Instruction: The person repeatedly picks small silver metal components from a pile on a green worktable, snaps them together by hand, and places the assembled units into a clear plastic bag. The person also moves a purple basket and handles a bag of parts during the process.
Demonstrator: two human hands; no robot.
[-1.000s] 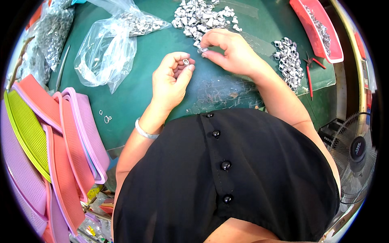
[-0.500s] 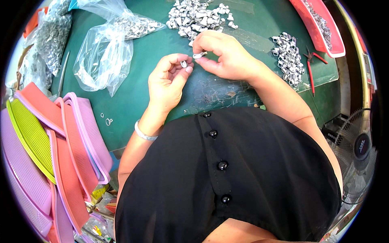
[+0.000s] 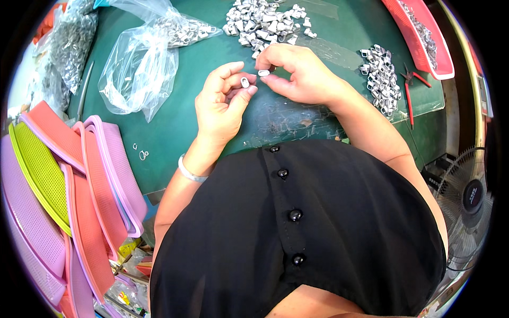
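Observation:
My left hand (image 3: 221, 103) is closed, its thumb and fingers pinching a small silver metal part (image 3: 245, 82) with an oval opening. Close beside it, my right hand (image 3: 297, 74) grips another small silver oval part (image 3: 263, 73) between thumb and fingers. The two parts are a short gap apart. Beyond my hands lies a heap of silver metal pieces (image 3: 260, 24) on the green tabletop (image 3: 196, 58). A smaller pile of silver loop-shaped pieces (image 3: 380, 79) rests to the right of my right forearm.
Red-handled pliers (image 3: 409, 95) lie beside the right pile, below a pink basket (image 3: 445, 66) of metal parts. A clear plastic bag (image 3: 140, 69) holds loops at left. Stacked coloured baskets (image 3: 40, 180) fill the left side; a fan (image 3: 466, 196) stands at right. Two loose rings (image 3: 143, 155) lie nearer.
My left index finger has lifted and straightened a little. The part in my right hand has turned so its oval face shows more. The whole view has shifted slightly.

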